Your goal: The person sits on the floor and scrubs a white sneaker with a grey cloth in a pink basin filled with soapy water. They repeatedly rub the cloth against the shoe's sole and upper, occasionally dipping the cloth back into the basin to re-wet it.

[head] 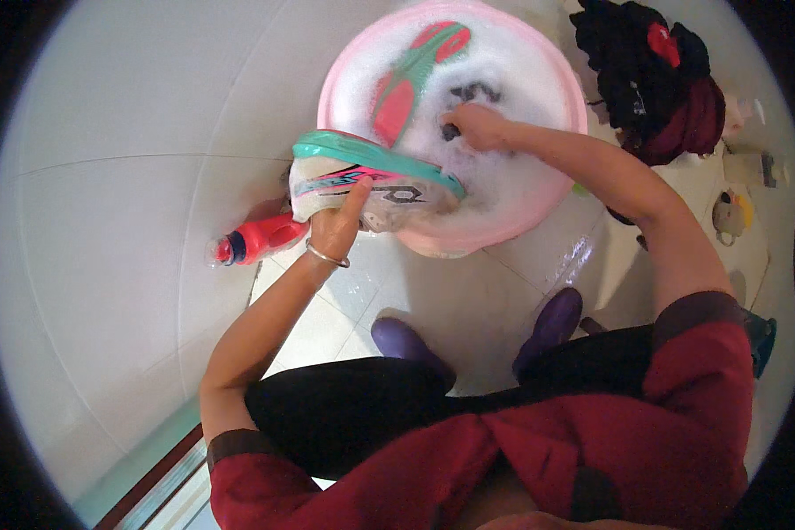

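A white sports shoe [364, 182] with a teal sole lies on its side in my left hand [338, 218], at the near left rim of a round pink basin [576, 119]. My left thumb presses on its side panel; the toe dips into the foam. My right hand [480, 126] is in the suds near the middle of the basin, its fingers closed round a small dark object [450, 131] that is mostly hidden. Another shoe floats sole up, its green and pink outsole [407, 83] showing. Just beyond my right hand, dark marks poke out of the foam.
A red plastic bottle [265, 238] lies by the tiled wall [119, 199], left of the basin. Black and maroon cloth items [669, 86] are heaped at the upper right. My purple shoes [404, 338] rest on the tiled floor [464, 298], which has wet patches.
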Tool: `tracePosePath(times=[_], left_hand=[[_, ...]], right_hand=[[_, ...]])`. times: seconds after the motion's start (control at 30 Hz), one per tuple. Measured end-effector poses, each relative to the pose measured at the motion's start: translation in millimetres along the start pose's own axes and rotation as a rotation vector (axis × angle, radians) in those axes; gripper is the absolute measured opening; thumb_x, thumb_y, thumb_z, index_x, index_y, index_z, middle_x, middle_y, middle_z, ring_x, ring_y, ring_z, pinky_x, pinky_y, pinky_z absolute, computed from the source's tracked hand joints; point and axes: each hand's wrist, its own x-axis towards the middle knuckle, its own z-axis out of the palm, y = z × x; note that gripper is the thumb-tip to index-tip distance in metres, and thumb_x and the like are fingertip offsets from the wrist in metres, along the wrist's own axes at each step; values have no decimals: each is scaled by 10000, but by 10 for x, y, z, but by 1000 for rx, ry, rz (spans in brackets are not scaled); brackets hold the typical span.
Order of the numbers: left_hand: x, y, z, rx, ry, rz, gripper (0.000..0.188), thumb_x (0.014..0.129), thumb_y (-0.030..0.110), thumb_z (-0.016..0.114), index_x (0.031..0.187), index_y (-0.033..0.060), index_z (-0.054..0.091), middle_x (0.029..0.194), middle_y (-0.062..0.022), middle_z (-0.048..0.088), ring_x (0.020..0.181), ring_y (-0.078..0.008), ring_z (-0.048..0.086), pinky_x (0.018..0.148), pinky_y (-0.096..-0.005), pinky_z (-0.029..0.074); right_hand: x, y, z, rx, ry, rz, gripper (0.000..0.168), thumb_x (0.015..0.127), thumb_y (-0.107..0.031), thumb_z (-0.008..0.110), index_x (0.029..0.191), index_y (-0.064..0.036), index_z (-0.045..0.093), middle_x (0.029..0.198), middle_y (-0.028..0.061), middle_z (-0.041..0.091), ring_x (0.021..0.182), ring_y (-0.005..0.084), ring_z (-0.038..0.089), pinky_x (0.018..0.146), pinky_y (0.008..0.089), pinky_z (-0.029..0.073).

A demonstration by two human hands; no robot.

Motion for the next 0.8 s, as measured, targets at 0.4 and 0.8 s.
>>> tracePosePath(times=[0.4,0.8], left_hand=[[364,-377,-444,1137,-308,605,267,787,132,531,1047,114,588,969,-121,612,877,-277,591,759,-362,468],[318,-46,-368,641,-343,66,317,844,239,525,1098,50,541,962,-111,604,931,-201,559,846,-301,415]], right_hand=[[138,-1275,-438,158,692,-522,459,562,-210,708,989,-129,559,938,134,446,916,345,449,799,428,386],[55,-1129,-268,-35,567,-626,549,549,-149,717,1063,-159,524,1057,148,467,1005,320,458,827,419,393]])
